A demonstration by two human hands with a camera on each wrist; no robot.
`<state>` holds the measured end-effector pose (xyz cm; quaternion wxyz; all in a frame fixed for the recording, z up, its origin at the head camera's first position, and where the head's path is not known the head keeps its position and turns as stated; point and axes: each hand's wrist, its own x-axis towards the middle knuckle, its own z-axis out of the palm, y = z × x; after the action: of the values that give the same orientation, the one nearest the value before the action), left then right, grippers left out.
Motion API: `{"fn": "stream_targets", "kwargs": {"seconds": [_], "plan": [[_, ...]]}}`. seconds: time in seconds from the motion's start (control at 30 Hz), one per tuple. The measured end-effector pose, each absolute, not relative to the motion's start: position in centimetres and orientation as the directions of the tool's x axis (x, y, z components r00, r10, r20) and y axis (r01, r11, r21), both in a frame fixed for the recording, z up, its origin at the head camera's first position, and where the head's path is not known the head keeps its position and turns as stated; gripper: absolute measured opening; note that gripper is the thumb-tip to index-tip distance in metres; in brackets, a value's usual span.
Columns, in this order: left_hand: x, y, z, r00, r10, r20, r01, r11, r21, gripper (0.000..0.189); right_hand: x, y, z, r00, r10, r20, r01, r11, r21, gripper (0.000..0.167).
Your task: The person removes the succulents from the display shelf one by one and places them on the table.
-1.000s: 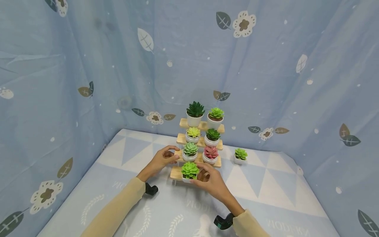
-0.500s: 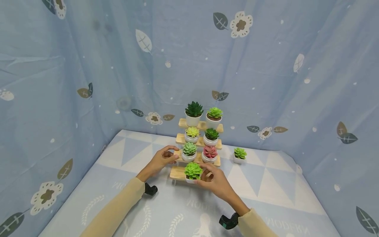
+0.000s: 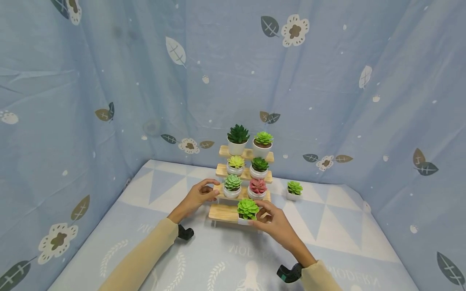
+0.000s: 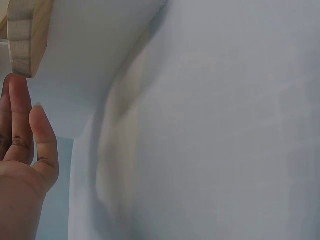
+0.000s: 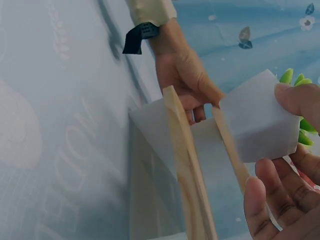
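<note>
A small white square pot with a bright green succulent [image 3: 248, 208] is pinched between the thumb and fingers of my right hand [image 3: 274, 226]. It hangs over the right half of the lowest board of a wooden tiered plant stand [image 3: 223, 212]. In the right wrist view, a gap shows between the white pot [image 5: 260, 117] and that lowest board [image 5: 186, 165]. My left hand [image 3: 198, 198] holds the left end of the third board down with thumb and index finger. In the left wrist view, fingertips [image 4: 19, 90] touch the board's end [image 4: 27, 40].
Two potted succulents stand on each upper tier, among them a pink one [image 3: 257, 187] and a dark green one [image 3: 238, 134]. Another green succulent in a white pot [image 3: 294, 190] sits on the patterned cloth right of the stand. A blue curtain [image 3: 233, 81] rises behind.
My right hand has carried the green succulent rightward along the lowest board, uncovering its left half. My left hand has stayed at the stand.
</note>
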<state>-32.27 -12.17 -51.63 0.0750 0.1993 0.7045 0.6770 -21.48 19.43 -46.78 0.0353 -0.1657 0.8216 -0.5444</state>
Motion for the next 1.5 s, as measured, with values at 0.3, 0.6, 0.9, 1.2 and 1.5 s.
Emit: {"fn": "stream_targets", "kwargs": {"seconds": [0.3, 0.6, 0.9, 1.2, 1.5], "plan": [[-32.4, -12.1, -51.6, -0.911, 0.377, 0.165, 0.174, -0.011, 0.985, 0.039, -21.5, 20.7, -46.7, -0.926, -0.347, 0.146, -0.262, 0.316, -0.912, 0.063], [-32.3, -12.0, -51.6, -0.91, 0.378, 0.17, 0.179, -0.01, 0.984, 0.039, -21.2, 22.4, -46.9, -0.942, -0.306, 0.139, -0.239, 0.319, -0.917, 0.062], [-32.4, -12.1, -51.6, -0.912, 0.379, 0.158, 0.168, -0.006, 0.986, 0.041, -21.2, 23.9, -46.8, -0.957, -0.254, 0.141, -0.221, 0.321, -0.921, 0.065], [-32.3, -12.3, -51.8, -0.912, 0.382, 0.152, 0.162, -0.005, 0.987, 0.039, -20.9, 25.6, -47.4, -0.976, -0.187, 0.112, -0.166, 0.307, -0.937, 0.066], [-32.1, -12.2, -51.6, -0.908, 0.389, 0.158, 0.169, -0.007, 0.986, 0.041, -20.7, 27.1, -47.2, -0.984, -0.138, 0.111, -0.151, 0.318, -0.936, 0.066]]}}
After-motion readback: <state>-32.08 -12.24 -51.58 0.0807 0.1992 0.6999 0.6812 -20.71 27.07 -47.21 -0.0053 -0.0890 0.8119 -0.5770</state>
